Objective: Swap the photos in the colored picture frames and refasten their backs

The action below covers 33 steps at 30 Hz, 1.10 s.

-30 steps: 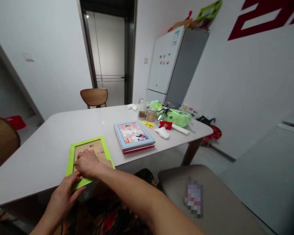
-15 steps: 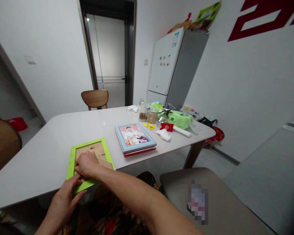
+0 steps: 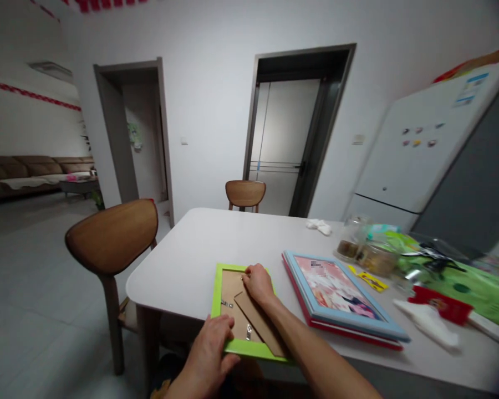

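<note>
A light-green picture frame point(image 3: 217, 288) lies face down at the table's near edge, its brown backing board point(image 3: 229, 282) showing. Small metal clips point(image 3: 248, 332) sit along the board, and a brown stand leg point(image 3: 260, 327) runs slantwise over it, partly under my right forearm. My left hand point(image 3: 211, 346) grips the frame's lower left corner, fingers on top and thumb at the near edge. Over the board's upper right part, my right hand point(image 3: 258, 284) has its fingers pressed together by a small metal piece; what they pinch is too small to make out.
Right of the green frame, a blue picture frame point(image 3: 299, 277) rests on a red one. Beyond are a glass jar point(image 3: 348, 246), a yellow packet point(image 3: 372, 281), a red packet point(image 3: 441, 305), crumpled tissue point(image 3: 428, 324) and a green package point(image 3: 466, 288). Wooden chairs point(image 3: 116, 235) stand around the table.
The view has swung left. My right hand has gone from the green frame's lower left part to its upper right part. My left hand stays at the lower left corner.
</note>
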{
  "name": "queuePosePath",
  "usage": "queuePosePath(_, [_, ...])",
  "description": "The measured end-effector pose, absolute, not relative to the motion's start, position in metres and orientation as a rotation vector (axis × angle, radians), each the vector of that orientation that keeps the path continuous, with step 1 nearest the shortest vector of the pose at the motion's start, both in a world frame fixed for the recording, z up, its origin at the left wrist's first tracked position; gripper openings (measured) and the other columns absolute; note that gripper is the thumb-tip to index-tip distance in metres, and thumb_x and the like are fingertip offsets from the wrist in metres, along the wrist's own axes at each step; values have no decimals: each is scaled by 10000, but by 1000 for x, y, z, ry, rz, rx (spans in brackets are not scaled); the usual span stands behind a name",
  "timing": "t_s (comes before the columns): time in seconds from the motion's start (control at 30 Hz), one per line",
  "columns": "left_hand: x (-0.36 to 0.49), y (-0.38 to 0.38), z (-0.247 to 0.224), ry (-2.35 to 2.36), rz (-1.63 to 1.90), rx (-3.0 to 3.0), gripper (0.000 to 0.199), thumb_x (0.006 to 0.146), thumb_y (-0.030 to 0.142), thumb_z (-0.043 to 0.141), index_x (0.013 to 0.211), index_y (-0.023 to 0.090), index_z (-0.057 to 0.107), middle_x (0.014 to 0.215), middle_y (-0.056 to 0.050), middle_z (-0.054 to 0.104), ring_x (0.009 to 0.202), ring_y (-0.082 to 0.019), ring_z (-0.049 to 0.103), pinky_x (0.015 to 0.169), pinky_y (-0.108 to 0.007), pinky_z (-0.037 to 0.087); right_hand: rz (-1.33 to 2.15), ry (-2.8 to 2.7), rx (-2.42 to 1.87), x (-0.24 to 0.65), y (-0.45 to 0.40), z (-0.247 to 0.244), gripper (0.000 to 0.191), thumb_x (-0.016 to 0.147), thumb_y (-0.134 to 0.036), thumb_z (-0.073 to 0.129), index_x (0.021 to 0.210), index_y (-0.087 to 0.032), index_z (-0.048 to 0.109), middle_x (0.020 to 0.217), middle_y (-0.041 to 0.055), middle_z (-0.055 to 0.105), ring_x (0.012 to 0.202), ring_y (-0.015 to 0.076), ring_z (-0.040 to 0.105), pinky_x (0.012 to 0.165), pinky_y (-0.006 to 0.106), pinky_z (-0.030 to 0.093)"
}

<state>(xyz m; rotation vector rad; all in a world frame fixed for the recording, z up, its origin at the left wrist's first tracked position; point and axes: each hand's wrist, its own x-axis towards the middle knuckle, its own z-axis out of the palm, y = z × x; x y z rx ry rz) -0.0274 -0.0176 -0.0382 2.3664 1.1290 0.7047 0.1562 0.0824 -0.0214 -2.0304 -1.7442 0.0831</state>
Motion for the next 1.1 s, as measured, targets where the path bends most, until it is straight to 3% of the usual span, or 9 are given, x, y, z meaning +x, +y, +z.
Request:
queuePosePath(0.13, [-29, -20, -34, 1104, 693, 2351, 553, 602, 114, 631, 1120, 160, 444, 1148, -97, 513, 1109, -227, 415, 1013, -428, 213, 82, -1781, -2020, 161, 82, -22, 236, 733, -208, 420, 796, -152, 640, 806, 81, 652, 775, 169, 576, 675, 248, 385])
queuePosePath(0.3, [-32, -25, -32, 1092, 754, 2306, 556, 587, 100, 640, 1106, 170, 453, 1149, -98, 508, 1091, -241, 429, 998, -447, 227, 76, -1817, -1981, 160, 84, -22, 285, 706, -192, 436, 919, -190, 625, 853, 37, 668, 778, 130, 584, 687, 199, 377])
queuePosePath(0.7, [-35, -21, -41, 1025, 799, 2304, 582, 534, 76, 652, 1085, 138, 476, 1117, -134, 520, 1065, -264, 442, 969, -445, 269, 74, -1772, -2045, 133, 96, -27, 271, 728, -333, 429, 674, -190, 653, 702, 80, 669, 648, 155, 586, 558, 229, 347])
queuePosePath(0.9, [-34, -18, -44, 1013, 796, 2309, 599, 521, 97, 642, 1098, 100, 480, 1133, -168, 514, 1086, -301, 426, 973, -479, 247, 161, -1845, -1908, 144, 96, -24, 267, 728, -257, 403, 734, -170, 656, 738, 68, 668, 693, 153, 578, 617, 229, 372])
queuePosePath(1.1, [-33, -19, -46, 1043, 786, 2316, 583, 544, 118, 629, 1107, 140, 478, 1156, -151, 504, 1103, -290, 419, 978, -467, 245, 288, -1988, -1737, 160, 87, -22, 210, 678, -245, 473, 722, -208, 675, 784, 11, 668, 744, 123, 572, 680, 190, 378])
